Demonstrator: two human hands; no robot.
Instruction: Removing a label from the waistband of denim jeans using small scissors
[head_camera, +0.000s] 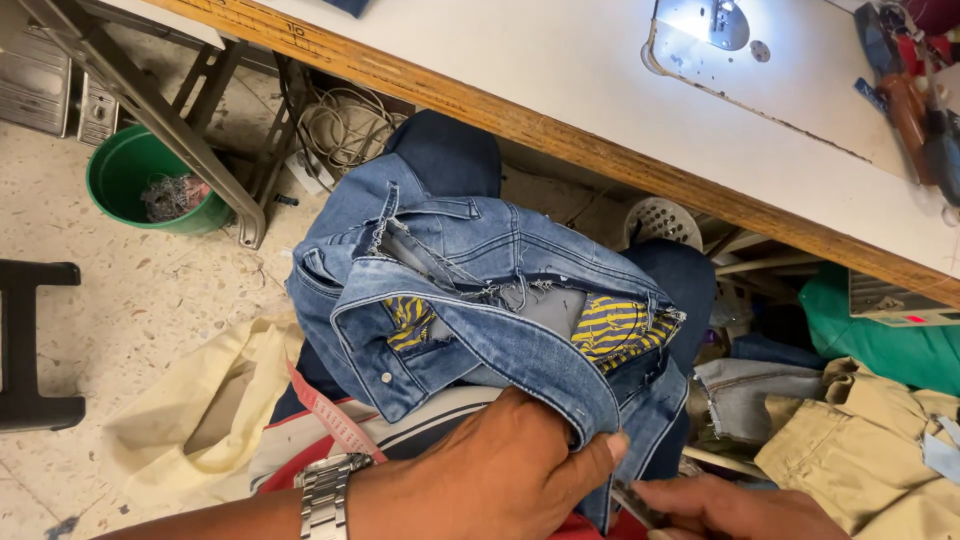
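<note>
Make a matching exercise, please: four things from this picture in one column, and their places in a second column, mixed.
Things:
1. jeans
2. green bucket
3. left hand
4. khaki trousers

Places:
a. on the floor, upper left
b. gripping the waistband
c. on the person's lap
d. lower right, beside the lap

Pairs: 1-c, 2-a, 3-b, 4-d

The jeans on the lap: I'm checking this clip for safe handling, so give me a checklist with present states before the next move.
1. Left hand grips the jeans at the waistband: ok.
2. Right hand holds a small tool: ok; its kind, cannot tell.
3. Left fingers away from the tool's tip: cannot tell.
4. Jeans lie on the lap, off the floor: ok.
5. Measuring tape free of the hands: ok.
</note>
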